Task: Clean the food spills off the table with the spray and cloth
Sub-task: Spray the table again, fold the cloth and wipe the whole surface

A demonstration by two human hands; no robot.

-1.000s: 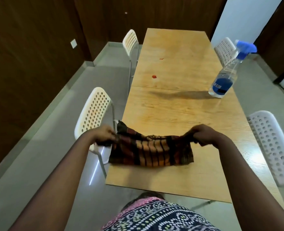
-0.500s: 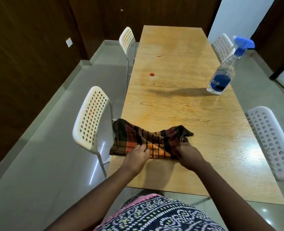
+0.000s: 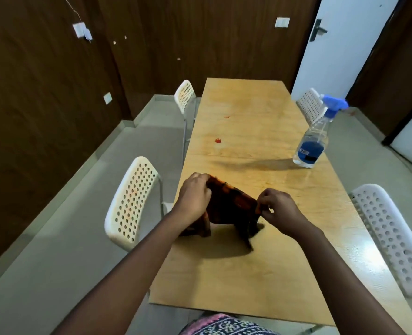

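Lighting: moderate indoor, from above and right. Glare: pale sheen on the long light-wood table (image 3: 260,274) near its right edge. Shadows: a long soft one left of the clear blue-capped spray bottle (image 3: 312,143); a dark one under the dark checked cloth (image 3: 229,204). Distortion: wide-angle bowing at edges. Focus: slightly soft overall.

A plain meeting or dining room: a long wooden desk (image 3: 260,262) runs toward twelve o'clock, white perforated chairs (image 3: 132,201) at nine and three, dark wood-panelled walls (image 3: 43,93), a white door (image 3: 340,44) at one.
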